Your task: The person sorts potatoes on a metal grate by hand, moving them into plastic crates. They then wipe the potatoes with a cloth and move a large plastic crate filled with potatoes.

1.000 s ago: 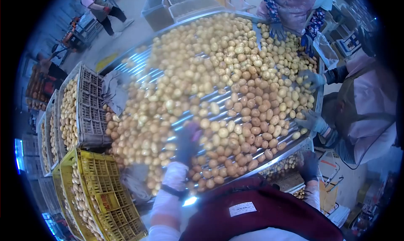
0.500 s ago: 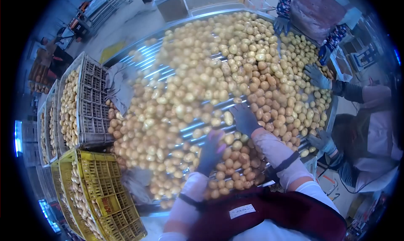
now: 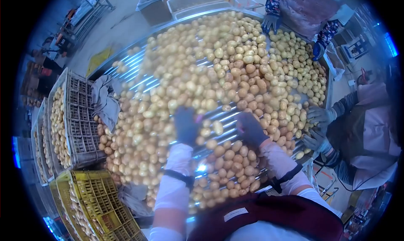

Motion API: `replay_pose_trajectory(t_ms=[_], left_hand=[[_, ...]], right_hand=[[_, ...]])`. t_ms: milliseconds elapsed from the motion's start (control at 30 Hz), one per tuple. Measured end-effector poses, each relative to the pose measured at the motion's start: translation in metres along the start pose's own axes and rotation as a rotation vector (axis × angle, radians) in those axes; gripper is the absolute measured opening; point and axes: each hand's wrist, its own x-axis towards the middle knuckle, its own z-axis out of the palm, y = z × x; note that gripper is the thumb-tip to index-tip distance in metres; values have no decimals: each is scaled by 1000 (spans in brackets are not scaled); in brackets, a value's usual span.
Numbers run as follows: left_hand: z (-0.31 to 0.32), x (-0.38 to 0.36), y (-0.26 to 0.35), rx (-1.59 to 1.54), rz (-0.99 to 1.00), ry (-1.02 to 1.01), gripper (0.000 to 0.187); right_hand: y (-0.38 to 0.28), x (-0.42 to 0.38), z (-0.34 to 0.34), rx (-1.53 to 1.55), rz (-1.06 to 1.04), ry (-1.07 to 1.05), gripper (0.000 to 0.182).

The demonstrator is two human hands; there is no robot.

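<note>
A thick layer of small round potatoes [image 3: 143, 123] covers a sorting table with metal rollers [image 3: 227, 116]. My left hand [image 3: 186, 126], in a dark glove, is over the potatoes at the middle, smeared by motion; a small pink patch shows at its side. To its right, my right hand [image 3: 251, 129], also gloved, is low over the rollers beside browner potatoes [image 3: 254, 89]; its fingers are blurred and I cannot make out a potato in it. Bare rollers and a few loose potatoes lie between my hands. More brown potatoes [image 3: 231, 165] lie nearest my body.
Grey crates [image 3: 86, 114] and a yellow crate [image 3: 105, 203] of potatoes stand at the left, with a grey cloth [image 3: 105, 100] on the table edge. Co-workers' gloved hands [image 3: 322, 116] are at the right and far right [image 3: 271, 22]. Plastic bins [image 3: 195, 5] stand beyond the table.
My left hand has moved forward and left across the potatoes, leaving more rollers bare. My right hand has drawn slightly back. A co-worker's hand at the right has come closer to the other.
</note>
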Motion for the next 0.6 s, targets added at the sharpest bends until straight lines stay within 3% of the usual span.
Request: replay_pose_trajectory(t_ms=[200,267,400,500,567,600], left_hand=[[15,-50,13,-83,80,37,44],[28,-68,15,-73,116,60,45],[63,-99,0,-966,-285,-87,32],[73,-131,0,-1631,-612,-190,22],[39,-132,5,-1348,-435,-52,25],[15,-127,13,-1203,-341,13,26]], right_hand=[[15,11,-10,-75,372,242,25],[25,20,1,-172,297,193,22],[39,32,18,-487,128,38,16],[39,42,5,-443,152,-93,16],[18,46,-10,-512,206,-228,26],[11,41,-10,-249,278,-180,30]])
